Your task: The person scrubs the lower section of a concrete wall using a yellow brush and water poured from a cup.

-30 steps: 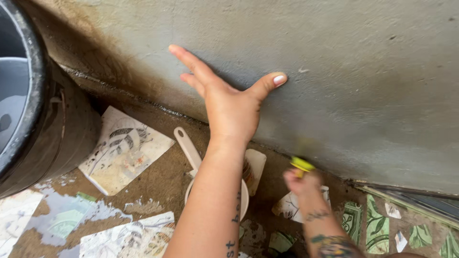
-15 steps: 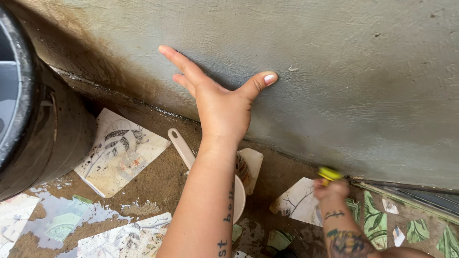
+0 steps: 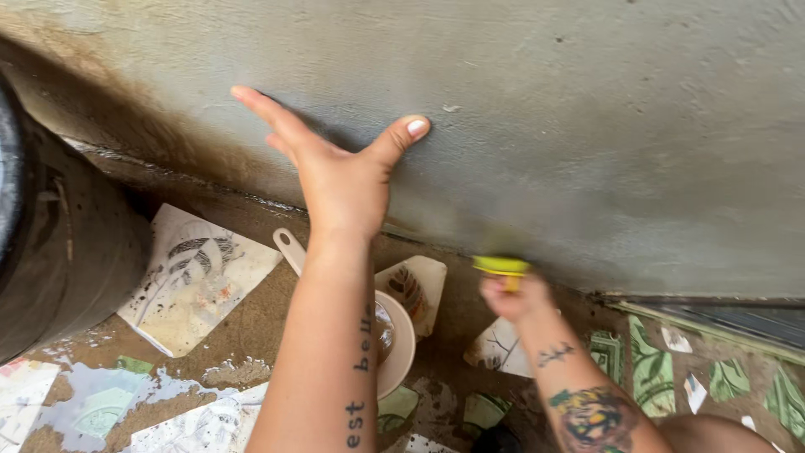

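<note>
Scrubbing the foot of a grey wall with a small yellow brush.

The grey wall (image 3: 604, 143) fills the view, stained brown toward its left base beside a dark barrel (image 3: 59, 252); the floor (image 3: 251, 335) of broken patterned tile is wet and muddy. The left hand (image 3: 344, 172) braces flat on the wall, fingers spread wide, holding nothing. A cream scoop (image 3: 394, 335) with a long handle lies on the floor behind that forearm. The right hand (image 3: 513, 295) is closed around the yellow brush (image 3: 501, 266) (blurred), pressed low at the wall's base. By my judgement the cleaning is partway: the brown staining at left looks untouched.
</note>
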